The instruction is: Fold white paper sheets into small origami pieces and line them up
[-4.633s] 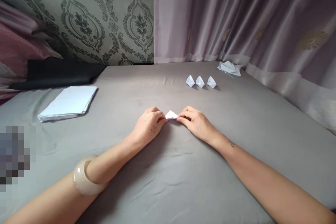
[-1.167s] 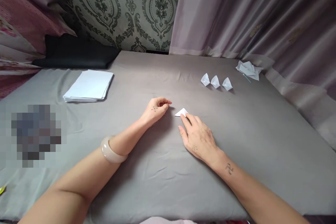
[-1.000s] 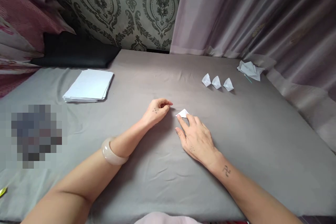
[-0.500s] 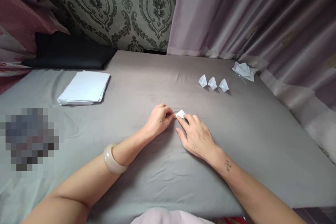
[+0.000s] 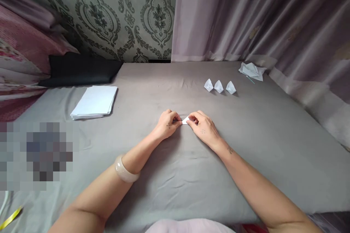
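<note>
A small folded piece of white paper is held between both hands, just above or on the grey cloth. My left hand pinches its left corner between thumb and fingertips. On the other side my right hand grips the right part with thumb and forefinger, covering much of it. Beyond the hands stand three small folded paper shapes with pointed tops, in a row.
A stack of white paper sheets lies at the left, in front of a folded black cloth. More crumpled or folded paper rests at the far right by the curtain. A yellow strip shows at lower left.
My right hand has gone from fingers spread flat over the paper to pinching it. The left hand keeps its pinch. The whole view has shifted slightly.
</note>
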Motion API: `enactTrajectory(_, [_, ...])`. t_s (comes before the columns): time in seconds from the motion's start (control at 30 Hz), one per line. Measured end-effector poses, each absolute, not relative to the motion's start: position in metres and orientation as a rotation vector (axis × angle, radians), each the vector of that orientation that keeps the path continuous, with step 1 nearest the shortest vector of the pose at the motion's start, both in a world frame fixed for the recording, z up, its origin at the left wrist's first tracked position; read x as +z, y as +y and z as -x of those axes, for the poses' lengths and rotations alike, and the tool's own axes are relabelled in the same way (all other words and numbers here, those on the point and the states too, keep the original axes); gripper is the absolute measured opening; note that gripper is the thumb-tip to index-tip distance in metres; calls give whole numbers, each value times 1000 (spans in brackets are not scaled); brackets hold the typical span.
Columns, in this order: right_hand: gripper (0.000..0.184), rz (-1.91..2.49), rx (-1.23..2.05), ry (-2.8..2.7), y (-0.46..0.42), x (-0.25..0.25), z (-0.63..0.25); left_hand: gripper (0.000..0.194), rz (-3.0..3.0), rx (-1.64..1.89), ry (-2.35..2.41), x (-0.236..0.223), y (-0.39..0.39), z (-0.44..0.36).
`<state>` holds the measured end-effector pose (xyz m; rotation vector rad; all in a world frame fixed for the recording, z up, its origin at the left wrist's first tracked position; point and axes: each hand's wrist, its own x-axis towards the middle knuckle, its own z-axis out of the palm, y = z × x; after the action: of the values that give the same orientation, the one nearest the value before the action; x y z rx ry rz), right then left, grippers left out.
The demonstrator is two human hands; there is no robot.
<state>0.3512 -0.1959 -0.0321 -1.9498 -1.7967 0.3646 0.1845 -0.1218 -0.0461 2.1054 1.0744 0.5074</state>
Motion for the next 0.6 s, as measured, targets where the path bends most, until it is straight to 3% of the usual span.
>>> enactTrajectory(0.13, [25,1925,243,-1805,-199,-40,-350,12,-2141,530,1027,-44,-124,-181])
enactTrajectory(0.3, [15,1801,354,-1776,-203,-44,-353,31,-2175,527,993,-43,-128,-178])
enactTrajectory(0.4, [9,1715,496,-1675,-204,-44,-354,29,-2192,554,941,-44,-129,-180])
enactTrajectory(0.53, [17,1547,753,-1409,-202,-40,-357,30,-1906,593,863,-38,-132,-185])
enactTrajectory(0.6, [30,1406,874,-1177,-199,-35,-359,32,-1667,674,896,-29,-136,-191])
